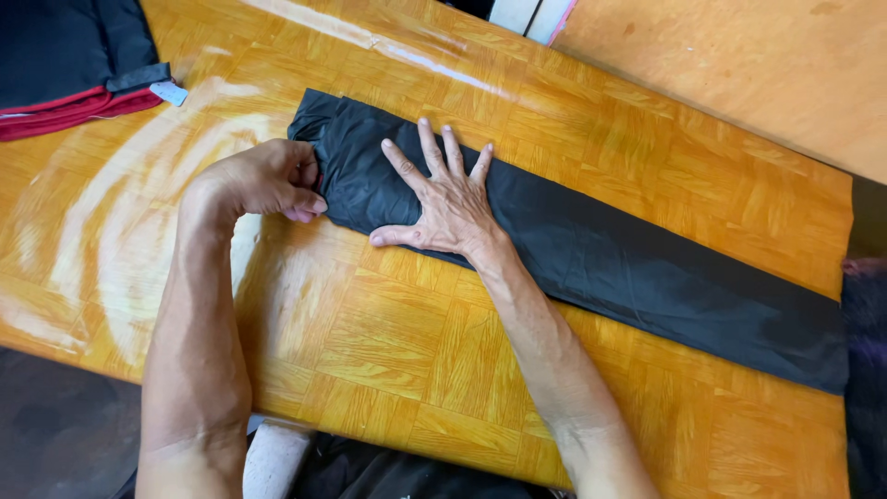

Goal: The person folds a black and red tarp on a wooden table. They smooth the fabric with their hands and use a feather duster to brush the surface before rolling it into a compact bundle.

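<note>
black garment [591, 249] lying folded in long narrow strip, running diagonally across wooden surface [388, 342]. right hand [443, 199] pressing flat on strip near its upper-left end, fingers spread, open, gripping nothing. left hand [268, 180] curling closed, pinching garment's end edge. second folded dark garment with red trim [65, 65] sitting at far-left corner, well apart.

The left hand [268, 180] is curled into a loose fist, fingers tucked under, forearm bare and reaching forward. The right hand [443, 199] lies flat, palm down, fingers spread wide, thumb out sideways, its bare forearm angled inward.
</note>
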